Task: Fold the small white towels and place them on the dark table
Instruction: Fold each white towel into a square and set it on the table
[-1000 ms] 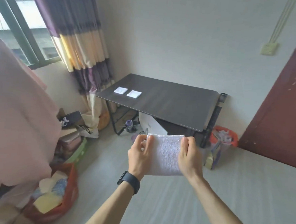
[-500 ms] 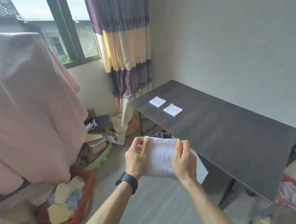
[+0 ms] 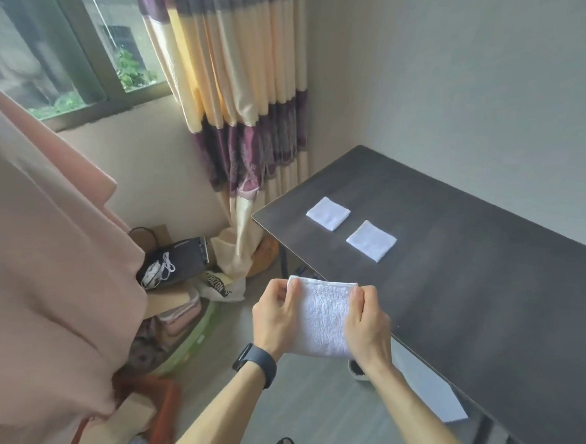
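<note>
white towel (image 3: pixel 321 318) held in air at near edge of dark table (image 3: pixel 486 285); top edge level, slightly longer side running down toward wrists | left hand (image 3: pixel 275 318) pinches its left edge | right hand (image 3: pixel 367 326) pinches its right edge | far folded towel (image 3: pixel 328 213) and near folded towel (image 3: pixel 371 240) flat on table, apart

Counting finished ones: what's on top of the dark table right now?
The far folded towel and near folded towel lie apart on the dark table. The held towel and right hand hide part of its near edge.
</note>
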A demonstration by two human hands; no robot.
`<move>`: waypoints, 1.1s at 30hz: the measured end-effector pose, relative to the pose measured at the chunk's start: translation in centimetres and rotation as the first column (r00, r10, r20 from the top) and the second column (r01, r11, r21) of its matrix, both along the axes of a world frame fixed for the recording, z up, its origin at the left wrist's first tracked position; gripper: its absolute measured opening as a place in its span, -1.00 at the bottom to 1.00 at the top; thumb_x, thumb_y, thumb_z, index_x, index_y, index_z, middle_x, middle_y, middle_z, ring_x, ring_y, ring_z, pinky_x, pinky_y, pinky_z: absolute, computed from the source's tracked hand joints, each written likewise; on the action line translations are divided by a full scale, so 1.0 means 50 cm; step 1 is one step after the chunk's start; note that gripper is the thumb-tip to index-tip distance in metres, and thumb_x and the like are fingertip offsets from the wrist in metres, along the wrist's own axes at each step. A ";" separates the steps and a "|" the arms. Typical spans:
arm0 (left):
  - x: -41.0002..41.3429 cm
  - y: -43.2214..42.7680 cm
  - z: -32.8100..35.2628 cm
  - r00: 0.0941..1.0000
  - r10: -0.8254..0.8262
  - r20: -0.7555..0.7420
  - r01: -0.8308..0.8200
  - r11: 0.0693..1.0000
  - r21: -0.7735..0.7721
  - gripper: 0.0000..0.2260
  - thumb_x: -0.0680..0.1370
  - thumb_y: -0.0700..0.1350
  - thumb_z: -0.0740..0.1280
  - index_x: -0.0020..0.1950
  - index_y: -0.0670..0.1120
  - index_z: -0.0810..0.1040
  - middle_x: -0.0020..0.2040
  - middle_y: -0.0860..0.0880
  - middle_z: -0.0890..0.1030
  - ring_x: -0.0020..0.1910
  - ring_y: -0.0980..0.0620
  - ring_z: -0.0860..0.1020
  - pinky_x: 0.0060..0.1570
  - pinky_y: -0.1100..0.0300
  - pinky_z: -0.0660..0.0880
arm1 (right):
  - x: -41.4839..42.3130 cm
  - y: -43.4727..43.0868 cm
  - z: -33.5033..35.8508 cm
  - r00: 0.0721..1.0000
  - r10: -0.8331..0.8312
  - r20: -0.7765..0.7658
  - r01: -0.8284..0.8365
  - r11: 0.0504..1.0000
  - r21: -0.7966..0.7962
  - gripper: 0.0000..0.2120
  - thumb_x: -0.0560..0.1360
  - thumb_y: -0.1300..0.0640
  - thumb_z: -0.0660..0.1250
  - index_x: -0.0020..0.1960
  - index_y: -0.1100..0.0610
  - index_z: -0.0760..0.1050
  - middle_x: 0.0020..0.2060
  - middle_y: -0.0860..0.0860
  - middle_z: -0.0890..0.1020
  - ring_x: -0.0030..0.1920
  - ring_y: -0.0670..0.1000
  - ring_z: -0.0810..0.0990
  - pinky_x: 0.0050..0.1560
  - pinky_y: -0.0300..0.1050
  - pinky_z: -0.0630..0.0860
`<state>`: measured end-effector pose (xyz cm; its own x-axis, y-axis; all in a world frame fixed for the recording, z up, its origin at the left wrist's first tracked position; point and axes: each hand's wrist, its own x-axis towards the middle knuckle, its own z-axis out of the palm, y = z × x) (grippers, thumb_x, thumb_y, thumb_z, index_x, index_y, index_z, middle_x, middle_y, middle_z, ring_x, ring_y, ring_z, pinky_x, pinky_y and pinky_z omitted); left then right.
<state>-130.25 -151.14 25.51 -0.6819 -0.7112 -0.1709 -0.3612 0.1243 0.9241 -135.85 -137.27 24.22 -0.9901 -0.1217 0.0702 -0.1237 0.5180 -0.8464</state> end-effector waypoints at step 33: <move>-0.995 -0.391 -0.368 0.815 -0.432 0.385 0.447 0.893 0.056 -0.73 0.61 0.21 0.21 -0.07 0.05 0.51 -0.15 0.02 0.60 -0.25 0.09 0.50 -0.31 0.28 0.45 | -0.855 -0.376 -0.383 0.795 -0.389 0.465 0.342 0.921 0.185 -0.71 0.68 -0.06 -0.06 -0.09 0.08 0.27 -0.39 0.00 0.45 -0.31 0.14 0.46 -0.25 0.09 0.43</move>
